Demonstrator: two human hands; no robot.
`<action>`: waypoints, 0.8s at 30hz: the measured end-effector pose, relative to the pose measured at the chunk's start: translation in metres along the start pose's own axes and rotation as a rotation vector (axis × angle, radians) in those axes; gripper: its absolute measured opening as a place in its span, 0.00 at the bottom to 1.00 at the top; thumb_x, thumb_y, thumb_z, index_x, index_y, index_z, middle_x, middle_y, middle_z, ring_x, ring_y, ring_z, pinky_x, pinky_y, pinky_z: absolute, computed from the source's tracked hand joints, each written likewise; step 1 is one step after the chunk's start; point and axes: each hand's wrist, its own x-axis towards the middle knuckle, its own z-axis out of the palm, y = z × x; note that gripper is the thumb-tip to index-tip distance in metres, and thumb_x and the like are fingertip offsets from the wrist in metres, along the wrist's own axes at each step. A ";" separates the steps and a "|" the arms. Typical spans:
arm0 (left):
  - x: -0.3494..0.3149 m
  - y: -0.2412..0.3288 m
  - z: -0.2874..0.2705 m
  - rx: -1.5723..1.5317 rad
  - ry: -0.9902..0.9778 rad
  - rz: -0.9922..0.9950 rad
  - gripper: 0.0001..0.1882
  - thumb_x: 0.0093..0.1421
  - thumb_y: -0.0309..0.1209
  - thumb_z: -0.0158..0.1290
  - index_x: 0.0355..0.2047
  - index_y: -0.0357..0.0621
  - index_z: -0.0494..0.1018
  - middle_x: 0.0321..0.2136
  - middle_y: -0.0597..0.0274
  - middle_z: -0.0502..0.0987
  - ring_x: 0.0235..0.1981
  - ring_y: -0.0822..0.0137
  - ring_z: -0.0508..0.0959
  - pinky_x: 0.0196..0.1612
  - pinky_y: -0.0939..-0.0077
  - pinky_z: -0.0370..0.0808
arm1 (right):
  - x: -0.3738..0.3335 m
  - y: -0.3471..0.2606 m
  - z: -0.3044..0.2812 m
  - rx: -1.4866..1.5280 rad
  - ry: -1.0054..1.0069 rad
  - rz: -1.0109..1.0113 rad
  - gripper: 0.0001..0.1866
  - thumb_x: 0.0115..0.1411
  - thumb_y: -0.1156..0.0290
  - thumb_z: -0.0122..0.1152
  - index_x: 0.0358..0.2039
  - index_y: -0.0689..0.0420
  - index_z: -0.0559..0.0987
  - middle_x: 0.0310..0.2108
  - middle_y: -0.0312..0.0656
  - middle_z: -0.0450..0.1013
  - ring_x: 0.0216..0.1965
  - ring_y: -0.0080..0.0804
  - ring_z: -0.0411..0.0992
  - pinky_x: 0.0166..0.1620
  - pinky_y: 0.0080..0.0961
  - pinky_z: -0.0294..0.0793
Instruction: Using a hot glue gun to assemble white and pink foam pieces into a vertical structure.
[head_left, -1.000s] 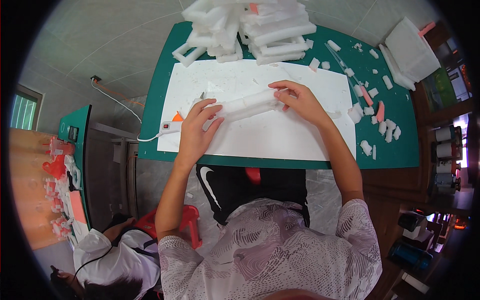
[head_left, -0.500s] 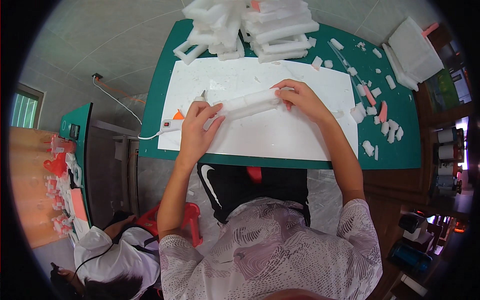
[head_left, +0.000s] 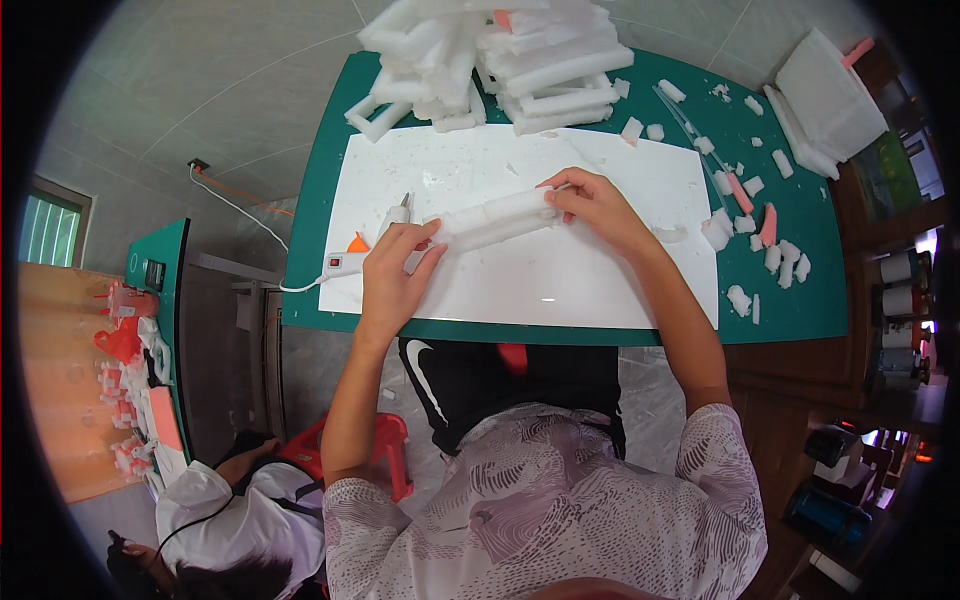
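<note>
A long white foam strip (head_left: 495, 217) lies aslant over the white board, its right end farther from me. My left hand (head_left: 398, 262) pinches its left end between thumb and fingers. My right hand (head_left: 592, 207) closes on the other end, thumb below and fingers on top. Just beyond my left hand a glue gun (head_left: 400, 210) shows its metal nozzle, its body partly hidden by the hand. An orange tip and a white switch box (head_left: 345, 263) with a red switch and cord are to the left of that hand.
Stacked white foam frames (head_left: 560, 75) rise at the green table's far edge. Foam scraps (head_left: 788, 262) and pink pieces (head_left: 768, 225) lie along the right side. White foam sheets (head_left: 828, 105) lean at the far right. Another person (head_left: 240, 515) sits at lower left beside a red stool (head_left: 390, 455).
The view has shifted slightly, so the table sits a little lower. Both hands keep hold of the foam strip, which has turned slightly between them.
</note>
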 end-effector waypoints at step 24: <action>0.001 0.004 0.001 0.029 0.004 0.059 0.16 0.55 0.20 0.63 0.45 0.36 0.79 0.34 0.55 0.78 0.34 0.62 0.79 0.39 0.73 0.75 | 0.002 0.012 -0.001 0.025 -0.009 -0.030 0.13 0.64 0.67 0.60 0.45 0.60 0.81 0.38 0.37 0.76 0.41 0.22 0.70 0.48 0.20 0.70</action>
